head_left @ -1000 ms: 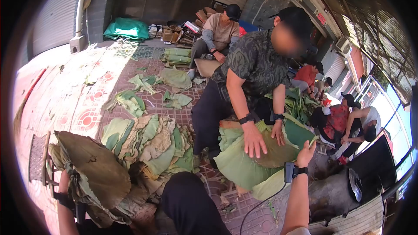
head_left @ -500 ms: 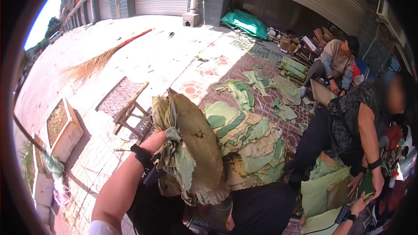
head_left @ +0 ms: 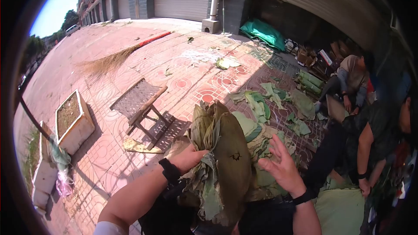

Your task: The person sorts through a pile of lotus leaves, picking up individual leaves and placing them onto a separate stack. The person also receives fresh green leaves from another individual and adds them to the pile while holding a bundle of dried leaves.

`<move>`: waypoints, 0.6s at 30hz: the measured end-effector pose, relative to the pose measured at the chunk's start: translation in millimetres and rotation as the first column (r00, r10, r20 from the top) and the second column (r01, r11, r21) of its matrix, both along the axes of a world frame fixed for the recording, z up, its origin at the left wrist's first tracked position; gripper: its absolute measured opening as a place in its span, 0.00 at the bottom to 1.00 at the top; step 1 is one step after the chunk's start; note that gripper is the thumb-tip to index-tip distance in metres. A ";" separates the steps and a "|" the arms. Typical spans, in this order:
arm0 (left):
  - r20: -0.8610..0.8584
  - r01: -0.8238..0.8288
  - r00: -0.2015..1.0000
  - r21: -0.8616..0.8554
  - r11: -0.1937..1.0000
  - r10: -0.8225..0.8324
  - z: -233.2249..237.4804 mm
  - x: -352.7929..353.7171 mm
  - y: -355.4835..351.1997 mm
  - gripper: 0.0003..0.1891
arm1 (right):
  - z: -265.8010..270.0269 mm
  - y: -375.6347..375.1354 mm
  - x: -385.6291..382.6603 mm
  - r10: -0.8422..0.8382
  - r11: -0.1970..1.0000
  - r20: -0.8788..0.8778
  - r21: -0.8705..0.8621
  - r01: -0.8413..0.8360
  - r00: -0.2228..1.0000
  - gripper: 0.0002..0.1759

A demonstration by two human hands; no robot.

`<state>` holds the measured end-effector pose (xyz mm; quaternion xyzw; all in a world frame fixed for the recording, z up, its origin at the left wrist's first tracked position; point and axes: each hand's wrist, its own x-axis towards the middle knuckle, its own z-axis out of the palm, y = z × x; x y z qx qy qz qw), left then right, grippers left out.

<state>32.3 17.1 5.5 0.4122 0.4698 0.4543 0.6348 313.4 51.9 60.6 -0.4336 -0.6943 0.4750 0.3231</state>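
Observation:
A bundle of large brown-green dried leaves (head_left: 233,165) stands upright in front of me, partly folded. My left hand (head_left: 189,157) grips its left side, the fingers partly hidden behind the folds. To the right of the bundle, my right hand (head_left: 281,165) is raised with its fingers apart and nothing in it. Behind and below that hand lies a pile of layered pale green and tan leaves (head_left: 265,182), partly covered by the hand and bundle.
A woven stool (head_left: 138,99) stands left, beyond it a broom (head_left: 117,56). White planter boxes (head_left: 78,135) are at far left. Loose leaves (head_left: 257,104) lie on the paving. Two people sit at right, one beside a stack of green leaves (head_left: 339,211). A green sack (head_left: 263,34) lies behind.
My right hand has moved left from the co-worker's leaves at far right to beside my bundle, and its fingers are now spread. The view has shifted; my left hand keeps its hold.

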 end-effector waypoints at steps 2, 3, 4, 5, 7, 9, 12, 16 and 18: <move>-0.013 0.069 0.998 0.047 0.997 -0.068 -25.5 9.3 7.3 0.19 | -18.4 19.2 -38.7 0.034 0.999 0.001 0.040 -0.034 0.999 0.57; -0.022 0.103 0.995 0.069 0.992 -0.101 -34.4 11.9 11.8 0.20 | -28.1 25.4 -55.7 0.023 0.999 -0.039 0.040 -0.021 0.999 0.57; -0.090 0.133 0.988 0.036 0.990 -0.130 -27.3 15.3 12.2 0.20 | -34.6 28.9 -68.9 0.009 0.999 -0.079 0.037 -0.006 0.997 0.58; -0.154 0.164 0.975 -0.003 0.986 -0.163 -17.9 18.7 9.5 0.20 | -38.0 30.0 -78.9 0.026 1.000 -0.136 -0.005 -0.027 0.990 0.55; -0.251 0.241 0.934 -0.082 0.967 -0.254 5.5 25.7 7.0 0.21 | -45.8 30.3 -90.0 0.039 0.994 -0.249 -0.094 -0.064 0.968 0.50; -0.202 0.209 0.963 0.135 0.969 -0.179 -15.2 33.0 12.6 0.22 | -56.9 34.1 -91.6 -0.044 0.987 -0.282 -0.159 -0.001 0.958 0.42; -0.147 0.162 0.981 0.278 0.947 -0.125 -31.1 33.3 19.7 0.24 | -58.2 34.1 -95.5 -0.141 0.966 -0.421 -0.259 0.030 0.896 0.31; 0.091 0.168 0.980 0.124 0.978 -0.179 -13.0 26.6 17.8 0.26 | -61.6 33.8 -85.3 -0.294 0.908 -0.498 -0.411 0.077 0.816 0.22; 0.115 0.128 0.985 0.044 0.991 -0.132 -9.7 23.1 16.0 0.24 | -70.2 39.2 -73.4 -0.340 0.868 -0.562 -0.495 0.023 0.754 0.18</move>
